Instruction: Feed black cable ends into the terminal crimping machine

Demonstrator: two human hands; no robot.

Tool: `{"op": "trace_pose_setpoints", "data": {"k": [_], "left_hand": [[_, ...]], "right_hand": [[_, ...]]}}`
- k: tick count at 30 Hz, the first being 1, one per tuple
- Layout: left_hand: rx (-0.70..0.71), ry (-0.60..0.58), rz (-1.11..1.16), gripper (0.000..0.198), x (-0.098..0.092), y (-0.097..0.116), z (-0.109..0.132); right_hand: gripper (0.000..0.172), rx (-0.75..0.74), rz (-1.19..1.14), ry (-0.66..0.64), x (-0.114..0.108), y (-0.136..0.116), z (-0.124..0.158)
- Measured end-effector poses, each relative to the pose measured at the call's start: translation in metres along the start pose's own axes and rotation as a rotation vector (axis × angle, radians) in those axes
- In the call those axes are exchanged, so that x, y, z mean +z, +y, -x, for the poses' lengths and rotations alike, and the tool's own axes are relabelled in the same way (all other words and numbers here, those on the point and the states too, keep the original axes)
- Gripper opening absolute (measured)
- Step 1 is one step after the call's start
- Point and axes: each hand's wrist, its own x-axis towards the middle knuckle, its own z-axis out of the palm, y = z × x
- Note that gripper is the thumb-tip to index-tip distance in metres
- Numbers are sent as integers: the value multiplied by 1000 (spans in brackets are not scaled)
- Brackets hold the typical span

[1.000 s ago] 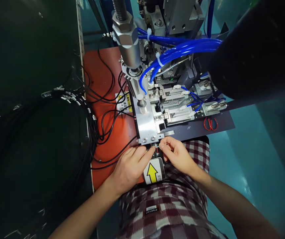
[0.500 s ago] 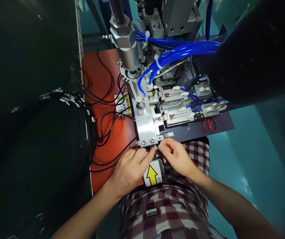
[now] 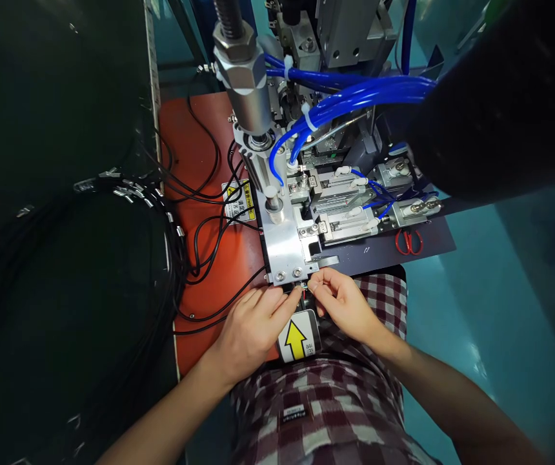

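At the front of the metal fixture [image 3: 284,248], my left hand [image 3: 253,326] is closed, with index finger and thumb tips at its front edge. Whatever the left fingers hold is hidden. Facing it from the right, my right hand [image 3: 343,300] pinches thumb and index finger together on something too small to make out. A thin red wire or line [image 3: 304,294] shows in the narrow gap between the fingertips. Below the hands is a plate with a yellow arrow [image 3: 295,339]. Black cables [image 3: 224,316] run across the orange surface toward the left hand and fixture.
A bundle of black cables with shiny ends [image 3: 173,226] lies on the left over the dark table edge. Blue air tubes [image 3: 355,93] arch above the fixture. Small cylinders [image 3: 345,223] and red-handled scissors [image 3: 408,241] are on the right. A large dark shape [image 3: 490,110] blocks the upper right.
Both hands stay almost in place at the fixture's front edge. The whole view has shifted very slightly; no other clear movement shows.
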Motion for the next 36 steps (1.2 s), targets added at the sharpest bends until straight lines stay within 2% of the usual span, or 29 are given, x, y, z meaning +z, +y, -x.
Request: {"op": "trace_pose_setpoints", "data": {"k": [8,36], "left_hand": [[2,0,-9,31,1,0,1],[-6,-10,-29,31,1,1,2]], "right_hand": [[22,1,-34,-52,-1,2,2],[22,-21,3,-27,-1,4,0]]}}
